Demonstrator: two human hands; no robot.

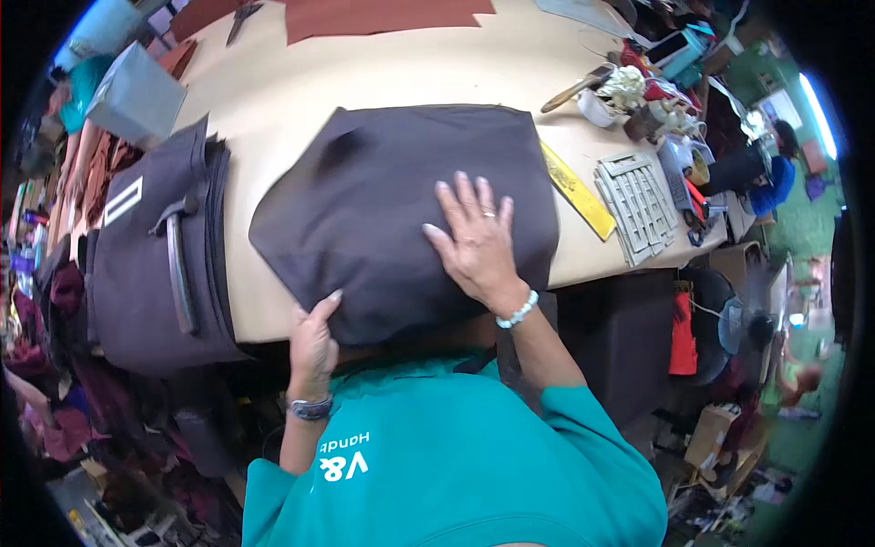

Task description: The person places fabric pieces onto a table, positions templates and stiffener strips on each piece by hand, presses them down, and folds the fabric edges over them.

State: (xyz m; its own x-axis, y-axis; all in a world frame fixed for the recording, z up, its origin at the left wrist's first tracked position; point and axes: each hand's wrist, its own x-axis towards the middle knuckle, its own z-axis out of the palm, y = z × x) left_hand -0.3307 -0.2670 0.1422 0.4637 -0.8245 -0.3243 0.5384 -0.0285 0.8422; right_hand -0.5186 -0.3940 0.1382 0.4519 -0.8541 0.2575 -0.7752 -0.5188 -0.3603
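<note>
I hold the broad, dark-brown, fabric-like sheet (383, 201) at the near edge of the pale bench (401, 68), left hand (313, 348) pinching its near-left margin, right hand (478, 251) spread flat on top, presumably to steady it.

I see room to pass a hand along the tabletop (260, 150) between the dark sheet (392, 228) and folded stack (128, 273); rightward, the yellow ruler (579, 193) and slatted panel (638, 208) obstruct me.
</note>
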